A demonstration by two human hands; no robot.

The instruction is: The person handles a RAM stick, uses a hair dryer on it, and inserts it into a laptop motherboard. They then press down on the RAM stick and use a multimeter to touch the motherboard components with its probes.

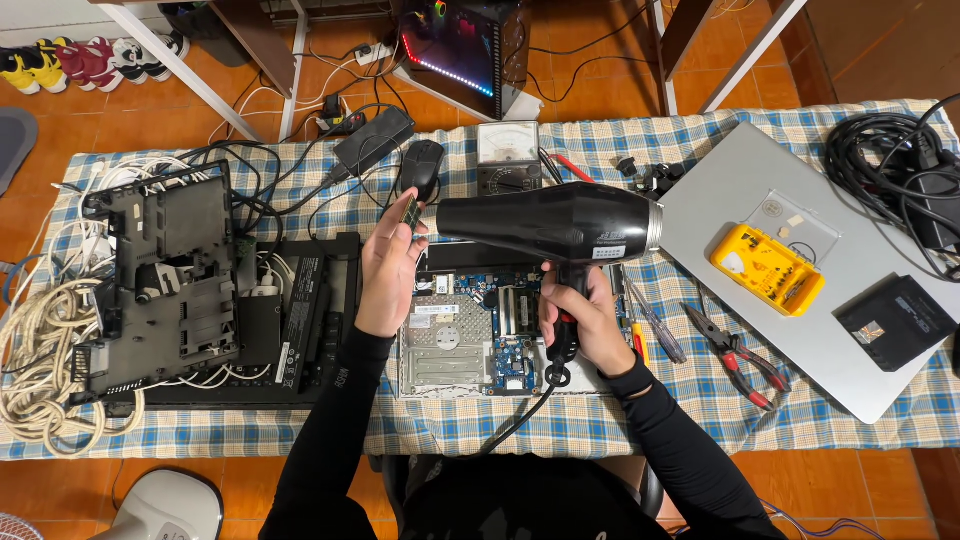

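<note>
Our right hand (pixel 580 315) is clamped around the handle of the black hair dryer (pixel 545 225), nozzle aimed left. Our left hand (pixel 390 265) pinches a small memory stick (pixel 410 212) upright just beside the nozzle, likely so the air hits it. Both sit above the opened laptop chassis (pixel 470 330). Pliers (pixel 735 350), yellow bit case (pixel 768 268) and silver lid (pixel 800 200) crowd the right; cable coils (pixel 40 340) fill the left edge. Little free cloth remains.

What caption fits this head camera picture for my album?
Right hand aims black hair dryer at small memory module in left hand, above opened laptop.
</note>
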